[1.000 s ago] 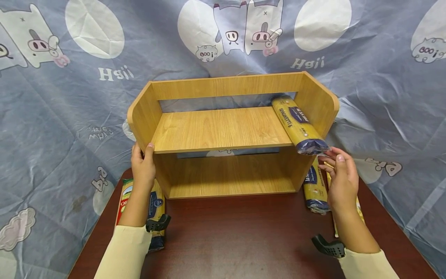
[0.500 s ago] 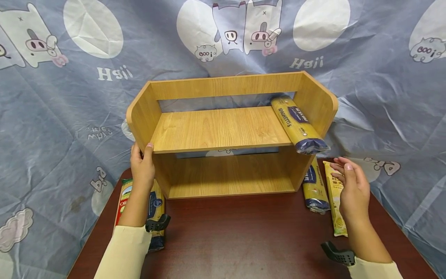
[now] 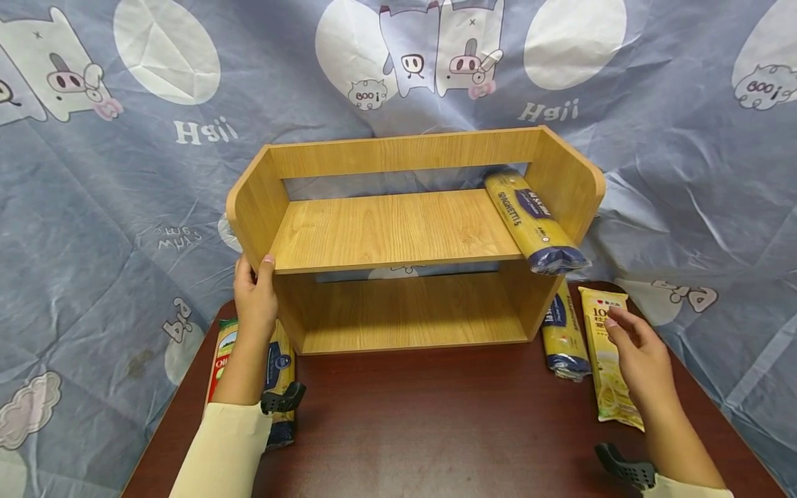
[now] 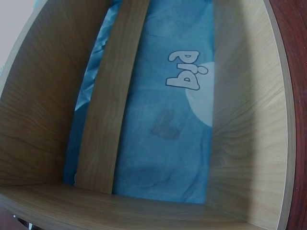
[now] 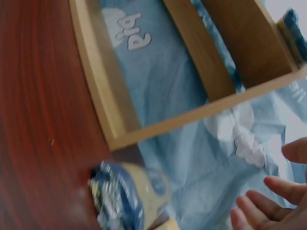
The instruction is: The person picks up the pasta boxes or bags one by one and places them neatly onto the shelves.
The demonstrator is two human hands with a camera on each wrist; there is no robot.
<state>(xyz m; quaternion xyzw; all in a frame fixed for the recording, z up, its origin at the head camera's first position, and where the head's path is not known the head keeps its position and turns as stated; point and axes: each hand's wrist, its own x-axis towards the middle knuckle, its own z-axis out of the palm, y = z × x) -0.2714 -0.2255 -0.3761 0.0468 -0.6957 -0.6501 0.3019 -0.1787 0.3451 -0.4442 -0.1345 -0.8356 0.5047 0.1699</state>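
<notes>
My left hand (image 3: pixel 255 304) grips the left side panel of a two-tier wooden shelf (image 3: pixel 392 232), its thumb at the front edge of the upper board. On that board, against the right panel, lies a yellow and blue bag of spaghetti (image 3: pixel 526 218), its front end jutting past the edge. Relaxed and holding nothing, my right hand (image 3: pixel 647 360) hovers by a pale yellow packet (image 3: pixel 607 349) on the table and hides part of its right side. In the right wrist view its spread fingers (image 5: pixel 259 206) show. Another spaghetti bag (image 3: pixel 563 339) lies between the shelf and that packet.
Left of the shelf, a red and green packet (image 3: pixel 222 351) and a yellow and blue bag (image 3: pixel 283 366) lie partly behind my left forearm. The dark red table (image 3: pixel 423 422) extends in front. A printed blue-grey cloth (image 3: pixel 411 104) hangs behind the shelf.
My right hand has moved away from the front end of the spaghetti bag on the shelf, right and down to the pale yellow packet. My left hand stays on the shelf.
</notes>
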